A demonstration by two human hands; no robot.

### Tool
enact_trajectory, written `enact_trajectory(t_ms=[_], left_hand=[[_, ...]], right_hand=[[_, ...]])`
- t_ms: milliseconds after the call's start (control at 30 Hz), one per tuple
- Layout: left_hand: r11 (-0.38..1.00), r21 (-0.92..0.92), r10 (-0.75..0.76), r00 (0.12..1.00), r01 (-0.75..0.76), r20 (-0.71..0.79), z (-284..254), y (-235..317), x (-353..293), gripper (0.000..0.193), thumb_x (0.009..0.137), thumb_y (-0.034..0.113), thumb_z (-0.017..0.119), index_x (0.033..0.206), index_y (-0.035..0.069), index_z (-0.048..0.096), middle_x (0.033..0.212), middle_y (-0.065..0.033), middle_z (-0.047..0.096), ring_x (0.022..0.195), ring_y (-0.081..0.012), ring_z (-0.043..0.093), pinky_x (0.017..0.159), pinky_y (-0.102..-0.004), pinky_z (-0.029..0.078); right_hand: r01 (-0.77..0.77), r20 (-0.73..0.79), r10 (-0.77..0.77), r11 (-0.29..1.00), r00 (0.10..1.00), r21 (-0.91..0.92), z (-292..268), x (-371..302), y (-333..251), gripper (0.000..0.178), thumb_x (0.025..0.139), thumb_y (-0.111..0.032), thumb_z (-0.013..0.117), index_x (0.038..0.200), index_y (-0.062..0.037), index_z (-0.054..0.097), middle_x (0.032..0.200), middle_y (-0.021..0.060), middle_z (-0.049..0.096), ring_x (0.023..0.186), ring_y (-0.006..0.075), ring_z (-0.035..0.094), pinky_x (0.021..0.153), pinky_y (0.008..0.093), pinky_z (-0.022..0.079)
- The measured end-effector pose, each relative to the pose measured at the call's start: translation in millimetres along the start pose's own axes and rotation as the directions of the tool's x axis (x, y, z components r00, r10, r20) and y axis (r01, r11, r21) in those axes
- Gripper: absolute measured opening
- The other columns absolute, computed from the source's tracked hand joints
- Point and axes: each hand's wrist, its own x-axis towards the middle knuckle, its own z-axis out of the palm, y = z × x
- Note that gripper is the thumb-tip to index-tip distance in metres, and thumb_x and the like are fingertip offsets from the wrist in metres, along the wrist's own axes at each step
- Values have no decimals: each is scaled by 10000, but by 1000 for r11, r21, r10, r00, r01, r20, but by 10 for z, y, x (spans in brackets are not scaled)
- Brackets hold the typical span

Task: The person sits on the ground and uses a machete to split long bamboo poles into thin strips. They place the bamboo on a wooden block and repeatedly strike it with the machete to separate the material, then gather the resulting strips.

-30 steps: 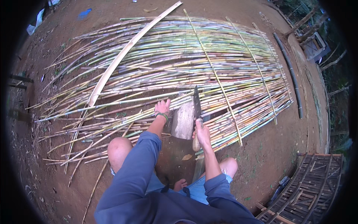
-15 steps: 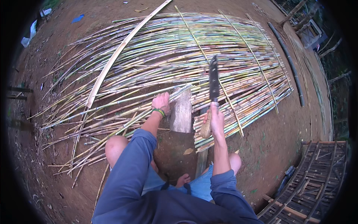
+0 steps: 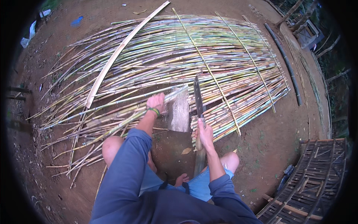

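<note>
My left hand (image 3: 156, 103) is closed round a thin jointed cane (image 3: 172, 95), whose end rests over the top of a pale wooden block (image 3: 179, 114). In my right hand (image 3: 205, 134), the wooden handle of a machete is gripped; its dark blade (image 3: 198, 95) points away from me. This blade stands just right of the block, above the cut ends of the canes lying there. Beyond both hands spreads a wide layer of long canes (image 3: 160, 48), green, yellow and purplish. Some loose canes (image 3: 85, 138) lie crossed at the left, near my left knee.
Three crosswise poles (image 3: 209, 71) lie over the canes, and a split pale strip (image 3: 119, 48) slants across their left part. A dark pole (image 3: 284, 63) lies on the bare soil beyond them. At lower right stands a slatted bamboo platform (image 3: 313, 183).
The machete has come down and leftward, nearer the block, with my right hand. My left hand stays on the cane, and the whole view has shifted slightly.
</note>
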Motion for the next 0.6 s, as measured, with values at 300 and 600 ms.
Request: enact_trajectory(t_ms=[300, 600], left_hand=[[999, -28, 28, 992, -32, -127, -415, -91, -89, 236, 734, 156, 662, 962, 99, 633, 874, -170, 715, 870, -370, 700, 768, -472, 562], [972, 63, -215, 966, 226, -145, -501, -823, -295, 312, 782, 146, 690, 1081, 91, 619, 1113, -141, 690, 1098, -322, 645, 881, -462, 532]], right_hand=[[82, 2, -84, 981, 996, 178, 17, 14, -78, 504, 1019, -459, 526, 890, 15, 638, 553, 53, 545, 468, 146, 551, 461, 299, 450], [144, 8, -143, 988, 990, -57, 232, 292, -438, 577, 995, -513, 523, 789, 12, 644, 562, 74, 603, 512, 174, 625, 511, 337, 483]])
